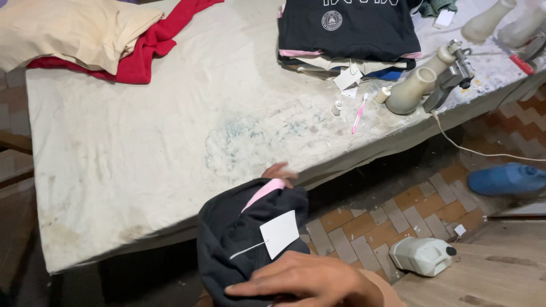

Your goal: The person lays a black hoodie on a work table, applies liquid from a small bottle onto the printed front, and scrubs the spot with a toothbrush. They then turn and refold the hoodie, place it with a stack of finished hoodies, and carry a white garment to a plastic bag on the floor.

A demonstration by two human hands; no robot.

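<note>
The right hand [310, 280] is lying flat with its fingers spread on the near end of a bunched black cloth garment with a pink inner collar [250, 239], pressing on it rather than pinching it. The left hand [278, 171] is showing only as blurred fingertips at the garment's far end, curling over the pink collar; how tightly it is gripping cannot be told. The garment is hanging just off the near edge of the padded table covered in stained off-white cloth [142, 153], its long axis running from the right hand up toward that edge, collar end pointing at the table. A white card tag [280, 233] is dangling from the garment on a thin string. On the table, far from its near edge, a stack of folded dark shirts [348, 31] is sitting at the right, and beige and red cloths [85, 34] are lying at the far left corner. A pink toothbrush [359, 113] is lying near the table's right edge, beside a beige ceramic-looking jug lying on its side [410, 91]. A white plastic jug [422, 256] is resting on the brick floor below the table.
</note>
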